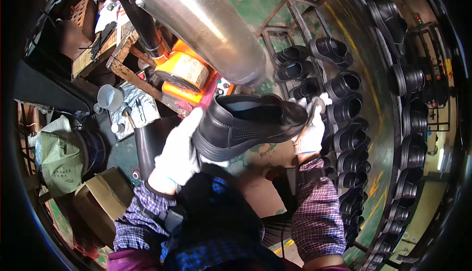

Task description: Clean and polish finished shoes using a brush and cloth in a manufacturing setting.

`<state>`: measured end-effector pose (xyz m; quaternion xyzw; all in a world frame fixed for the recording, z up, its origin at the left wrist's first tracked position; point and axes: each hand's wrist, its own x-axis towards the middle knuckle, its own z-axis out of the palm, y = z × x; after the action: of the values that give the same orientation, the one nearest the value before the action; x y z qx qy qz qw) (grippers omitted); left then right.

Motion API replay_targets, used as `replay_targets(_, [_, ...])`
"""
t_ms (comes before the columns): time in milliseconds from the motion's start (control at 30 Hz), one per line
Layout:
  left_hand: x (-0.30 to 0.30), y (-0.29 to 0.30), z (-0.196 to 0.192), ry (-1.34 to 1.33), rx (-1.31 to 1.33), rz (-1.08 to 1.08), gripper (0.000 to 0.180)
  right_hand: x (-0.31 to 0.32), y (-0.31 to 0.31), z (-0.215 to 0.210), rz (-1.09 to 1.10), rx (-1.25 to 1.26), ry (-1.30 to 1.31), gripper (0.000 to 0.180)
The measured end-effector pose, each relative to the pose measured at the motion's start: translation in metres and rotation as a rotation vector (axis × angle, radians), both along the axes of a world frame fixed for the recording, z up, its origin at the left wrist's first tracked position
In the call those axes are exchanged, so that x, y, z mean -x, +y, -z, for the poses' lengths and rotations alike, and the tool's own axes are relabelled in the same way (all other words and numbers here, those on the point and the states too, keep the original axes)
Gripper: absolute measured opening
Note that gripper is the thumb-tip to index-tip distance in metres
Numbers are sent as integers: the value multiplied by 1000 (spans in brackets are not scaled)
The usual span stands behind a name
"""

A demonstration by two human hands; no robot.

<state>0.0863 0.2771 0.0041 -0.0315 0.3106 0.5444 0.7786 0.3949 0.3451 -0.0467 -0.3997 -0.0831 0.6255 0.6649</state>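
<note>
Black ridge-soled shoe (241, 132), white-gloved hands (178, 145)

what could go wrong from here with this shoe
The thin tool in the gloved right hand is right by the toe, so a slip might scratch the black shoe.

The gloved left hand holds the heel; a loosened grip could drop it.

The racked shoes appear close to the right hand, which might knock one.
</note>
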Motion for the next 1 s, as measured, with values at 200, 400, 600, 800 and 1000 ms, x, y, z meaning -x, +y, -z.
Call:
replay_targets(200, [26, 35, 48, -44, -177, -105, 34, 16, 6, 1, 34, -181, 73, 39])
replay_targets(400, [8, 16, 34, 188, -304, -36, 44, 4, 20, 8, -9, -152, -142, 41])
replay_targets(600, [-3, -65, 22, -613, 53, 314, 66, 4, -53, -3, -44, -289, 119, 47])
replay_targets(800, [5, -153, 36, -431, 91, 451, 69, 3, -140, -1, -107, 126, -148, 38])
replay_targets(1000, [17, -182, 27, 103, 152, 659, 79, -36, -230, 30, -499, 71, -740, 19])
